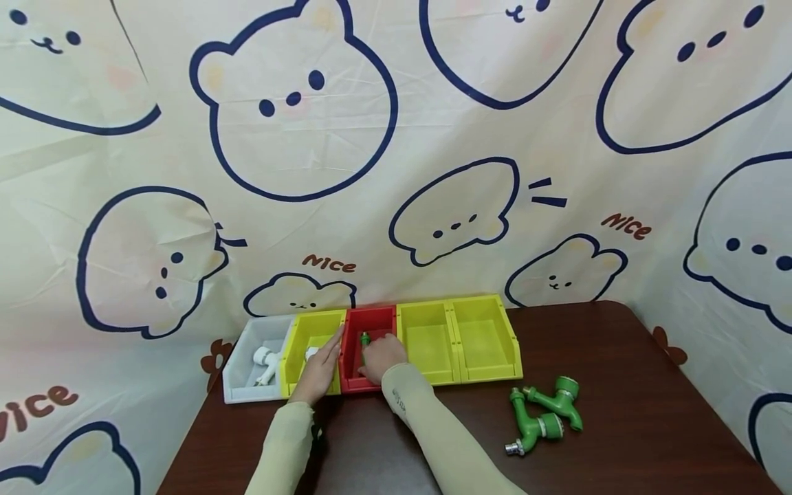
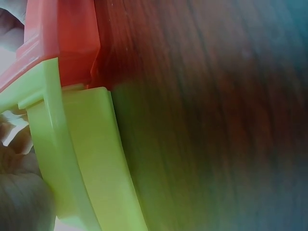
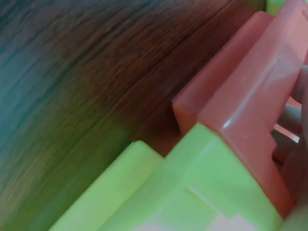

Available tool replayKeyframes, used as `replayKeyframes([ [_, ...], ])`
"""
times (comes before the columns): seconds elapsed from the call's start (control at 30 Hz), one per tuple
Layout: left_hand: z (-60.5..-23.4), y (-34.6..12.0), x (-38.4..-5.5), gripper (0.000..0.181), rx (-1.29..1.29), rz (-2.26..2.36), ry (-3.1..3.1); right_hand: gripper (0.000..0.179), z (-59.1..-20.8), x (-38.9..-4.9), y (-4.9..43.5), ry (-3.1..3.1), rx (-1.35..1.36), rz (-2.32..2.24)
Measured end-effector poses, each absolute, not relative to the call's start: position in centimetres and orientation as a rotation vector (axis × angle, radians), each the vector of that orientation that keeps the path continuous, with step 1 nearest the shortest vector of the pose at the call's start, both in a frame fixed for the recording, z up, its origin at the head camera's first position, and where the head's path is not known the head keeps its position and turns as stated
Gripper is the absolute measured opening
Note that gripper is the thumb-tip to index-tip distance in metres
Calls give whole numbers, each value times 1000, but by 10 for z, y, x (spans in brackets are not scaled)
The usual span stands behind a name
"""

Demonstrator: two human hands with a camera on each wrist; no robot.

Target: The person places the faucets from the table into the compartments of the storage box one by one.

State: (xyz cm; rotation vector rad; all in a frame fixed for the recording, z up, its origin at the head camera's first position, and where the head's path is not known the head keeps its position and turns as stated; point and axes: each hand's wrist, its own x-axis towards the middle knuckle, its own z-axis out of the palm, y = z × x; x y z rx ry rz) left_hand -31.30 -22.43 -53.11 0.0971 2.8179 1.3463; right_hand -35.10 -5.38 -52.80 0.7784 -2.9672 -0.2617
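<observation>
In the head view a row of joined bins stands at the back of the table. My right hand (image 1: 384,357) reaches into the red bin (image 1: 383,319) with curled fingers around a green faucet (image 1: 365,338), mostly hidden by the hand. Straight fingers of my left hand (image 1: 318,373) lie along the wall between the red bin and the left yellow bin (image 1: 302,333). A white piece (image 1: 311,353), partly covered, shows beside that hand in the yellow bin. Both wrist views show mainly bin fronts and only parts of the hands.
A white faucet (image 1: 266,364) lies in the white bin (image 1: 235,375) at the left end. Two more yellow bins (image 1: 427,344) adjoin the red one on the right. Two green faucets (image 1: 533,430) lie on the brown table (image 1: 619,385) at right. A patterned cloth hangs behind.
</observation>
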Motion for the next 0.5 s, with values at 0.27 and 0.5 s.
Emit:
replayKeyframes([
  [0.27,-533,-225,-313,53,103,1359,2807,45,-525,-349,-53,-2988,829,-277],
  [0.5,-532,-226,-315,52,82,1357,2769,41,-520,-349,-48,-2925,888,-109],
])
